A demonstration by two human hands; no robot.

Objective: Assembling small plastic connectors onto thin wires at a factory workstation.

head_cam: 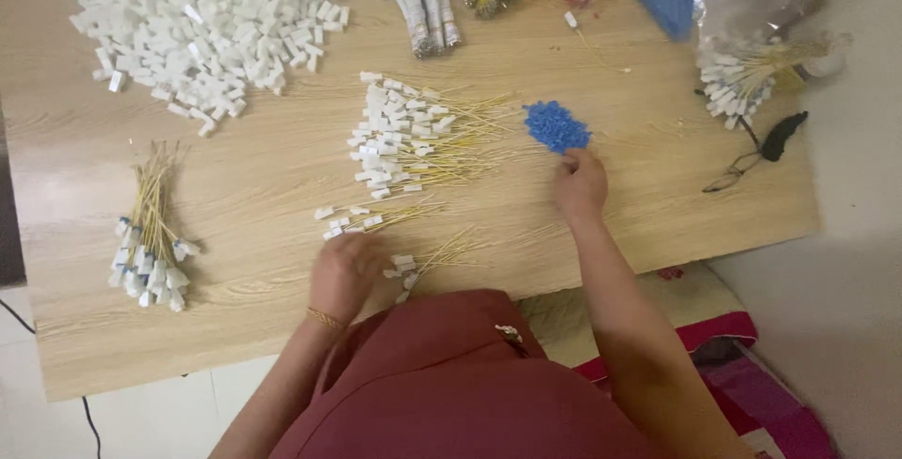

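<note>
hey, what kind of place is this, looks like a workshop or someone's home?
Probably home piecework: a wooden table on a tiled floor holds a heap of white plastic connectors, bundled yellow wires and blue caps.

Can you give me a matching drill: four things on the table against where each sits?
1 blue pile
2 white blocks
3 tied bundle
4 glasses

a far left corner
b right edge
c by the right hand
d left of the left hand

Pairs: 1-c, 2-a, 3-d, 4-b

Wooden table (pixel 263 186): white connectors (pixel 216 17), yellow wires (pixel 423 140), probably blue caps (pixel 556 126).
</note>
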